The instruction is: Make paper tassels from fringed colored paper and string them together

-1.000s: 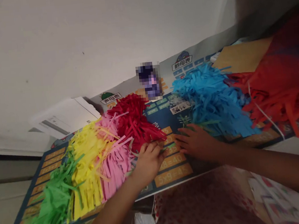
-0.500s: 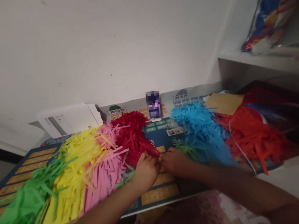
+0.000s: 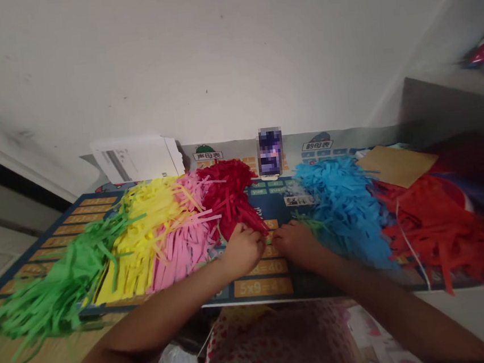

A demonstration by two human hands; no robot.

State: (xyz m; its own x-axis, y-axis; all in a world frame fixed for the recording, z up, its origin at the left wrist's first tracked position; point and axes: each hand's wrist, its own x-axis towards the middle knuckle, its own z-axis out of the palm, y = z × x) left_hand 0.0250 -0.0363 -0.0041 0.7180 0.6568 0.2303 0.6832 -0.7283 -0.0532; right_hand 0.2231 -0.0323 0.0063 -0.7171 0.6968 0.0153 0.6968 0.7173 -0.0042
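Observation:
My left hand (image 3: 244, 248) is closed at the lower tip of a dark red bundle of paper strips (image 3: 230, 197), fingers pinched on its narrow end. A small gap to the right, my right hand (image 3: 296, 241) has its fingers curled together; whatever they hold, if anything, is too small to make out. Pink paper strips (image 3: 184, 247), yellow strips (image 3: 135, 254) and green strips (image 3: 69, 272) lie in a row left of my hands. Beside my right hand lie blue strips (image 3: 343, 211) with a few pale green ones (image 3: 312, 220).
A printed mat (image 3: 263, 287) covers the table. A phone (image 3: 270, 153), blurred out, stands upright near the wall. At the back left leans a white box (image 3: 137, 160). Orange-red strips (image 3: 447, 230) lie at right below a tan envelope-like sheet (image 3: 398, 165), with a thin white string (image 3: 411, 242).
The view has swung left and levelled, so the table things sit farther right in the picture. My hands have drawn slightly apart, the left still at the dark red strips.

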